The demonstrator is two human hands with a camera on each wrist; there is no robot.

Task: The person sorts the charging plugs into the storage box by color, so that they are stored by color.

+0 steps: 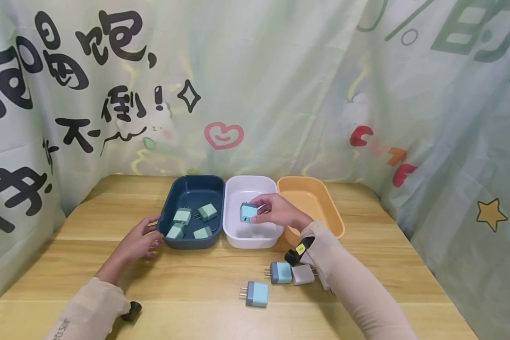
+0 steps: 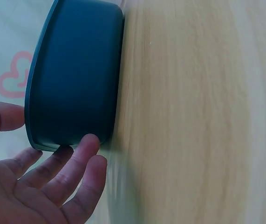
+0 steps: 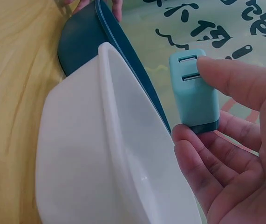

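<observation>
In the head view my right hand (image 1: 278, 211) pinches a light-blue wall charger (image 1: 248, 213) over the white tray (image 1: 229, 236). The right wrist view shows the thumb on the end of the charger (image 3: 195, 93) with two slots, and fingers supporting its darker base. My left hand (image 1: 138, 241) rests at the left side of the navy tray (image 1: 195, 243), its fingers loosely bent. In the left wrist view the thumb meets the rim of the navy tray (image 2: 74, 70) while the other fingers lie along its end wall. Several pale-green chargers (image 1: 182, 216) lie inside the navy tray.
An orange tray (image 1: 329, 203) stands right of the white one, partly behind my right forearm. Two blue chargers (image 1: 257, 293) and some pale lilac chargers (image 1: 302, 275) lie on the wooden table (image 1: 187, 293) in front, some hidden under the sleeve. A printed curtain (image 1: 272, 85) hangs behind.
</observation>
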